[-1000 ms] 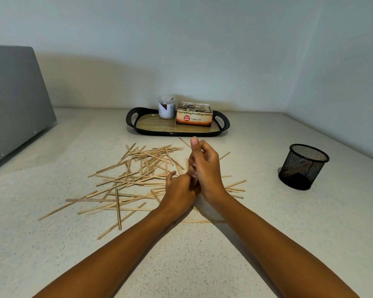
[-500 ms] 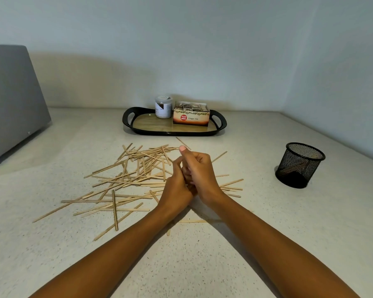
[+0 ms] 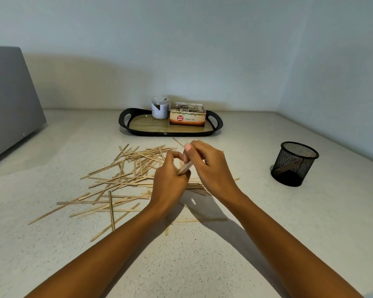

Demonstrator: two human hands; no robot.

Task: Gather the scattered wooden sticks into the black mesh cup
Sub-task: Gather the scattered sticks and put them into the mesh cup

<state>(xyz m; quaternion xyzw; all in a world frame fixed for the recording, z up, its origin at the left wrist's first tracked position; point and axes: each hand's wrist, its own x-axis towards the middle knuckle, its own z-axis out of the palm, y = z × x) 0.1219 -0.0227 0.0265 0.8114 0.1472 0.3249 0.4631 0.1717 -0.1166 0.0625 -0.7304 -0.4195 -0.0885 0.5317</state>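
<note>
While the left hand and right hand clamp what seems a stick bundle, I'd square its ends before reaching the black mesh cup.

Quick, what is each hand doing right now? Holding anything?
Left hand: closed around the lower end of a small bundle of sticks.
Right hand: closed, pinching the upper end of the same bundle.

A single wide-angle camera, worn on the head, looks forward and down over the counter toward the wall corner. The left hand and right hand sit near, mid-frame; the edges seem lens-bowed.
</note>
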